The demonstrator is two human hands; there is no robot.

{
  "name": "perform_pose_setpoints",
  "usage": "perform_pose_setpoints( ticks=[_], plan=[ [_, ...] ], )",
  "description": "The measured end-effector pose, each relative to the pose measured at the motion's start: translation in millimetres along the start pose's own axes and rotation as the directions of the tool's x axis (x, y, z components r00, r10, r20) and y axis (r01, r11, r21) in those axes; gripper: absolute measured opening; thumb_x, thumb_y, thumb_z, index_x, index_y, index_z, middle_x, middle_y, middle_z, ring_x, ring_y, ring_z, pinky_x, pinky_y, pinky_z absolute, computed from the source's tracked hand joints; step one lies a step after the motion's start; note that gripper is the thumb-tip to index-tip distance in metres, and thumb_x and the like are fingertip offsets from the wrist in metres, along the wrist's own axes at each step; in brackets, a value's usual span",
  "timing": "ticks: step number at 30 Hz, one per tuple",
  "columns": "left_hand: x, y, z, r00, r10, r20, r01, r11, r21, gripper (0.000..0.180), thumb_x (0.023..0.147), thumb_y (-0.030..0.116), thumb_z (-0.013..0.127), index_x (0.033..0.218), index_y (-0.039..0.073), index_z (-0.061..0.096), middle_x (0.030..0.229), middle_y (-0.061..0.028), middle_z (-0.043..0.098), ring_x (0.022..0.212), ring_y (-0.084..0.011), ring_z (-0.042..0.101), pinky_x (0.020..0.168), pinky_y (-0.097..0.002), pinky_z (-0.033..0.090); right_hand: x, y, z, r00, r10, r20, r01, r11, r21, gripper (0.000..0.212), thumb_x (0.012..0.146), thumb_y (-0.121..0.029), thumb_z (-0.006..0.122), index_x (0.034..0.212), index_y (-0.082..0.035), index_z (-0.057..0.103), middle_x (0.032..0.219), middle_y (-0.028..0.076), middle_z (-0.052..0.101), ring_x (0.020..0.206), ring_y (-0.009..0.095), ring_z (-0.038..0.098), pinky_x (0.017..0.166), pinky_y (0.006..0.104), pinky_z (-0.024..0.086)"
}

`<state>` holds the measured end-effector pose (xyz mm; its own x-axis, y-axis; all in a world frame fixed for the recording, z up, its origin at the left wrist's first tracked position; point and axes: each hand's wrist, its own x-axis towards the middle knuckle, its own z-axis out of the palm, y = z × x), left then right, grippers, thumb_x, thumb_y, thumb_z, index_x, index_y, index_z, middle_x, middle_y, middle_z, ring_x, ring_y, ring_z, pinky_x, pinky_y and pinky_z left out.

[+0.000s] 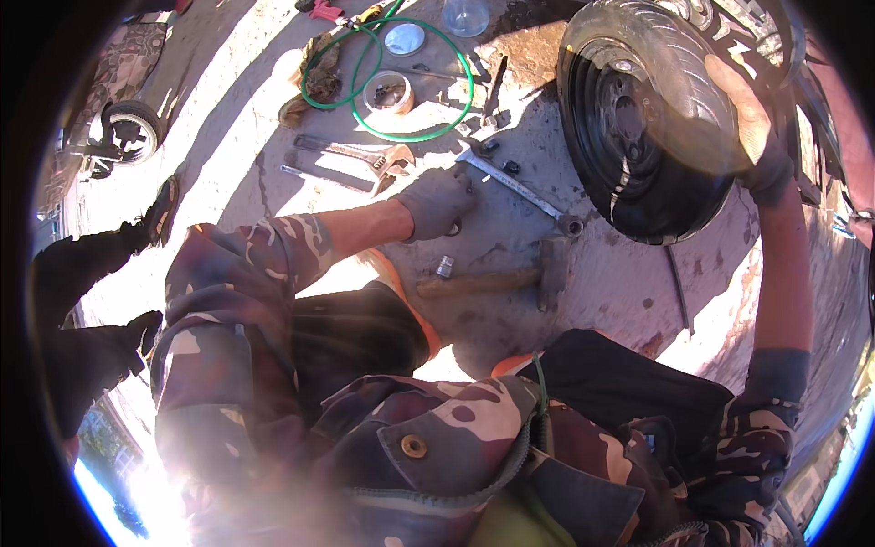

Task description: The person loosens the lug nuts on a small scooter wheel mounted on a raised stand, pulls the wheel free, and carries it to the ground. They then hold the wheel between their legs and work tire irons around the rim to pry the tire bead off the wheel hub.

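My left hand (437, 202), in a grey glove, is low over the ground with its fingers curled in. What it holds, if anything, is hidden. Just right of it lies a combination wrench (519, 187); to its left is an adjustable wrench (365, 157). A small silver socket (445, 266) and a hammer (492, 283) with a wooden handle lie nearer to me. My right hand (755, 128), also gloved, grips the right side of a wheel (629, 118) with a black rim and tyre. The wheel stands tilted on its edge.
A green hose (415, 139) loops around a tub of small parts (387, 93). Beyond it are a round lid (404, 39) and a clear container (466, 15). A thin dark rod (680, 290) lies below the wheel. Another person's legs (87, 264) and a small wheel (130, 133) are at left.
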<state>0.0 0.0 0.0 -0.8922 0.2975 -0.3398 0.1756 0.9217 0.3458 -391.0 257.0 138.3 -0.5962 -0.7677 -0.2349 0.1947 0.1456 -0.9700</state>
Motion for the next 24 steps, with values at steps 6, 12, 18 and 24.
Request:
perform_pose_setpoints(
  ticks=[6,12,18,24],
  plan=[
    [-8,-38,-12,0.988,-0.126,0.093,0.146,0.956,-0.254,0.018,0.085,0.017,0.073,0.102,0.009,0.073,0.104,-0.0139,0.068,0.095,-0.0357,0.069,0.082,-0.0483,0.055,0,-2,-10,1.000,-0.018,-0.009,0.018,1.000,-0.004,0.050,0.104,-0.018,0.062,0.149,-0.001,0.051,0.146,0.013,0.059,0.136,0.023,0.056,0.118,0.0369,0.042],
    [-16,-51,-32,0.954,-0.068,0.291,0.083,0.996,-0.041,0.034,0.084,0.028,0.078,0.113,0.011,0.072,0.100,-0.0124,0.071,0.099,-0.0335,0.069,0.083,-0.0451,0.055,-3,-1,-14,0.999,-0.026,-0.021,0.027,0.999,0.018,0.050,0.105,-0.021,0.060,0.149,-0.001,0.051,0.146,0.013,0.060,0.136,0.023,0.056,0.118,0.0373,0.042],
    [-35,-30,-2,0.992,-0.054,0.114,0.032,0.982,0.188,0.062,0.078,0.024,0.083,0.133,0.007,0.061,0.125,-0.0169,0.063,0.102,-0.0353,0.070,0.085,-0.0471,0.056,-14,-2,-25,0.999,-0.034,-0.026,0.035,0.998,0.046,0.050,0.106,-0.024,0.058,0.149,-0.002,0.052,0.145,0.013,0.061,0.135,0.023,0.056,0.118,0.0377,0.042],
    [-27,-38,-21,0.956,-0.057,0.288,0.047,0.998,0.041,0.064,0.074,0.028,0.086,0.130,0.006,0.064,0.114,-0.0167,0.066,0.098,-0.0364,0.071,0.084,-0.0473,0.057,-38,8,-28,0.999,-0.031,0.018,0.029,0.993,0.115,0.050,0.107,-0.027,0.056,0.149,-0.002,0.052,0.144,0.013,0.061,0.135,0.023,0.057,0.118,0.0381,0.042]
  ],
)
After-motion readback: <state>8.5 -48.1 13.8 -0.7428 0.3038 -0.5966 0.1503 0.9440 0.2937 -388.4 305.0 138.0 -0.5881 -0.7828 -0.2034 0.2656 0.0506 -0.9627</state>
